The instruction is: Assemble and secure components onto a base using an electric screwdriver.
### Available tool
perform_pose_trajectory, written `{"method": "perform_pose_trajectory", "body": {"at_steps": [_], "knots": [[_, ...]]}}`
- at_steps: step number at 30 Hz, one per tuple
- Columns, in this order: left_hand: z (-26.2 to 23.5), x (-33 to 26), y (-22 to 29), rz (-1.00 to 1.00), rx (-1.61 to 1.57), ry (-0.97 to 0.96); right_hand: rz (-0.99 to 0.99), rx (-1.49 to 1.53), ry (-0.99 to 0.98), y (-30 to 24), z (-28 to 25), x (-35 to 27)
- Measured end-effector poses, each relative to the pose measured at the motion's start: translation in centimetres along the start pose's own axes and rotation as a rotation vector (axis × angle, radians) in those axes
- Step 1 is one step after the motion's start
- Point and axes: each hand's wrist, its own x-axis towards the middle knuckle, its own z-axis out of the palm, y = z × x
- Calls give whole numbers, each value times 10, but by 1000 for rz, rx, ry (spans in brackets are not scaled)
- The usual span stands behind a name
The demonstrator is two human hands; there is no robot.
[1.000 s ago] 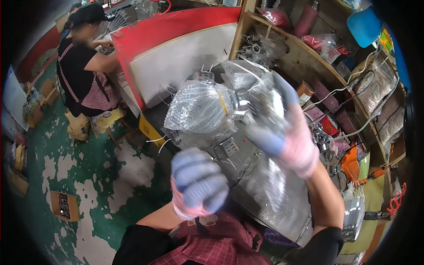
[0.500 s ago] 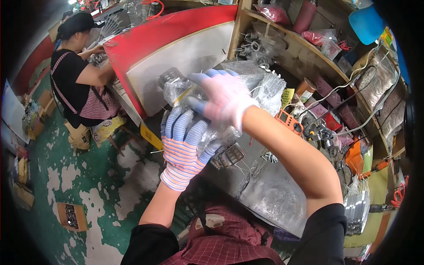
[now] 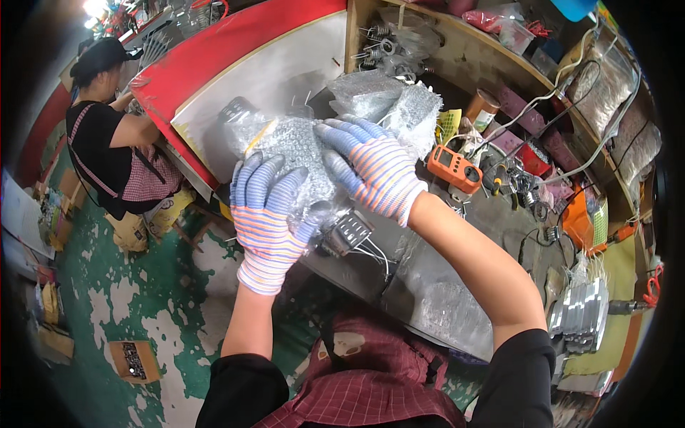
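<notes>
Left hand (image 3: 267,230) and right hand (image 3: 377,167), both in stripy gloves, palms down on a bubble-wrapped bundle (image 3: 303,143).
So the bundle's on the tabletop (image 3: 449,285), in front of a red-edged white panel (image 3: 250,78), with a yellow band (image 3: 260,137) round its far-left end. Left fingers are a bit spread over the near side; right fingers lie pretty much pressed together on the right side, thumb sticking out apart. Can't tell how hard either one's pushing. Just beside the left thumb there's a slotted metal part (image 3: 347,232) with white wires. More bubble wrap (image 3: 415,114) is piled beyond the right hand, and an orange meter (image 3: 454,170) sits over to its right.
</notes>
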Motion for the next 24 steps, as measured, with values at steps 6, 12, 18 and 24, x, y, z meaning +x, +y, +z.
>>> {"method": "perform_pose_trajectory", "body": {"at_steps": [6,12,18,24], "knots": [[-3,-6,3,55,76,-32,40,-3,146,-8,-16,-27],[-19,-10,3,36,189,-117,41,136,233,-36,-63,-84],[-27,-22,47,-226,111,-341,369,79,225,-23,-126,-211],[35,-78,160,207,-655,-202,584,152,251,-19,-138,-274]]}}
